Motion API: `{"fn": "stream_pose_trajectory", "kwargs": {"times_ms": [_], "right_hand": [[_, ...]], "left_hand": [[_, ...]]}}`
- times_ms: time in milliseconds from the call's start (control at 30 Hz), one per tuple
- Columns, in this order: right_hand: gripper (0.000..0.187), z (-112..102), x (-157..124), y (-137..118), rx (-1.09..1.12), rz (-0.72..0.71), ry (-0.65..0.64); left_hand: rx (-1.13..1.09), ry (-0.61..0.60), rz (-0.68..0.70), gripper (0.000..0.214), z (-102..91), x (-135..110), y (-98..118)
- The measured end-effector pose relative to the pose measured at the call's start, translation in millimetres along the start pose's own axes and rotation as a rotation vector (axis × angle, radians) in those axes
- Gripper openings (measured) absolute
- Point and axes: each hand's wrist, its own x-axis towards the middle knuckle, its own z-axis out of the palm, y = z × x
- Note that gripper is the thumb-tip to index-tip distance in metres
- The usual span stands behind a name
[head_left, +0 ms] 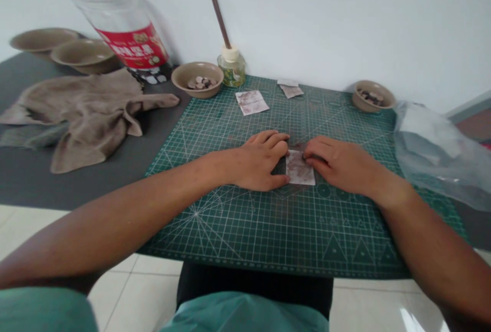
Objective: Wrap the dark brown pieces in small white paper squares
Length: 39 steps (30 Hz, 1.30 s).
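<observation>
A small, square, brown-smudged white wipe [300,173] lies flat on the green cutting mat [238,229]. My left hand [261,160] rests on the mat at its left edge, fingers spread, with the thumb and fingertips pressing the wipe's left corners. From the right, my right hand [337,163] reaches over the wipe with its fingers bent and pinched together near the upper right part. A small dark spot shows at those fingertips; what they hold is too small to make out.
Bowls with small round pieces stand behind at left [197,82] and right [373,97]. More smudged wipes [252,103] lie at the back. A brown cloth [88,109], a red-labelled jar [132,40], a reed diffuser [231,68] and a plastic bag [433,148] surround the mat.
</observation>
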Motion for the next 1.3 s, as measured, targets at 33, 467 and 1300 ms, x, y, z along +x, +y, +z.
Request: {"fn": "stream_pose_trajectory", "kwargs": {"times_ms": [33, 467, 1300], "right_hand": [[0.011, -2, -3, 1, 0.02, -0.029, -0.042], [0.011, -5, -7, 2, 0.059, -0.054, -0.093], [0.009, -6, -9, 4, 0.212, -0.151, -0.197]], "left_hand": [[0.004, -0.003, 0.002, 0.057, -0.4, 0, 0], [0.017, -0.004, 0.008, 0.062, 1.3, 0, 0], [0.013, 0.003, 0.028, 0.056, -1.2, -1, 1]]}}
